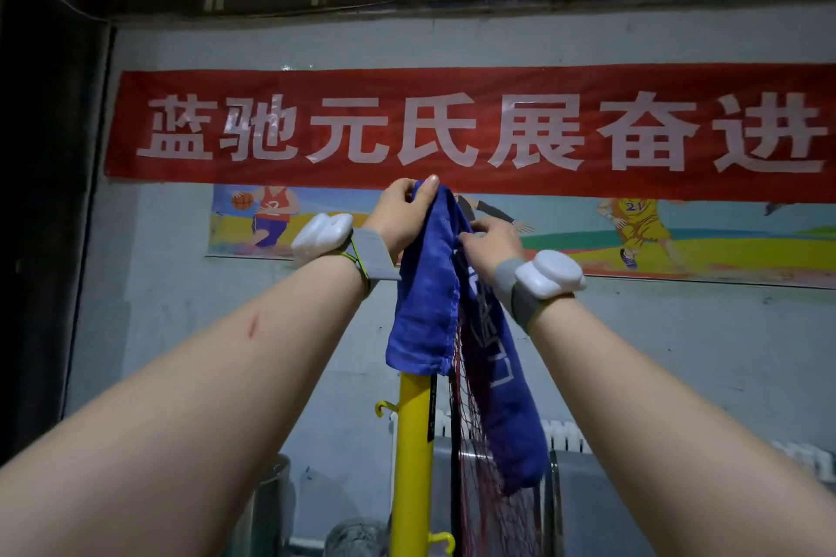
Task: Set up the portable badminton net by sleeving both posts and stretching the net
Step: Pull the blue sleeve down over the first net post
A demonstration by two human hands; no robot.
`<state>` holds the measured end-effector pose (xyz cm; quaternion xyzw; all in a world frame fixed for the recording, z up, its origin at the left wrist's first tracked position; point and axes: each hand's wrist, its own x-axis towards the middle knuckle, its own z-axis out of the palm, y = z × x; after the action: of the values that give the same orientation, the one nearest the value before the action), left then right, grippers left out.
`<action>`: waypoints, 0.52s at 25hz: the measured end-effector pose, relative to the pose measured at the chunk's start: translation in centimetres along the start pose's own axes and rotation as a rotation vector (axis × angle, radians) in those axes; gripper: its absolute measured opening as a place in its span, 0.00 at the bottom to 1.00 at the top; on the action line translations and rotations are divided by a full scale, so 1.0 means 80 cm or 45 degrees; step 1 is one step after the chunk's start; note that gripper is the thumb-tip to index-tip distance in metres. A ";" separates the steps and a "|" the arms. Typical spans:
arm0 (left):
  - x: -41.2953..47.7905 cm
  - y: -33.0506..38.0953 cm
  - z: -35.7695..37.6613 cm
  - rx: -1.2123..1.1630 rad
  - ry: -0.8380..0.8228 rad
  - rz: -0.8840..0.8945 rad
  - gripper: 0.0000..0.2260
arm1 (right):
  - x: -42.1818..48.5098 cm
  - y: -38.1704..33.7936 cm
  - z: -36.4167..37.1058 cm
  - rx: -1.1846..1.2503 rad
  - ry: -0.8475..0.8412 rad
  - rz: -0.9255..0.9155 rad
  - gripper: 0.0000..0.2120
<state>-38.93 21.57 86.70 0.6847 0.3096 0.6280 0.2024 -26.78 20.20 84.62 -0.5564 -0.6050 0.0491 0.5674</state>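
Under a red wall banner (pixel 470 79), left hand (pixel 402 215) and right hand (pixel 491 242) grip the blue sleeve (pixel 425 298).

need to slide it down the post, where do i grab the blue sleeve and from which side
Probably grip the blue sleeve at its open bottom hem, coming from both sides of the yellow post: the fabric bunches there, right over the post top.

The upright yellow post (pixel 411 443) is capped by the blue sleeve (pixel 425 285); red netting (pixel 491 507) is hung just beside it, and 2 yellow hooks (pixel 384 409) are fixed to it.
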 end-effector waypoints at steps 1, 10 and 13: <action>-0.003 -0.004 0.001 0.003 -0.009 -0.001 0.15 | -0.006 0.003 0.003 0.040 0.085 -0.037 0.14; -0.026 -0.017 0.008 0.188 -0.003 -0.149 0.23 | -0.069 0.004 0.020 0.010 0.198 -0.280 0.14; -0.035 -0.019 0.007 0.158 0.006 -0.110 0.20 | -0.081 0.009 0.028 -0.036 0.082 -0.275 0.16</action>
<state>-38.68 20.86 83.55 0.6804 0.3776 0.6000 0.1856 -29.67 17.02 79.25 -0.4973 -0.6435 -0.0386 0.5807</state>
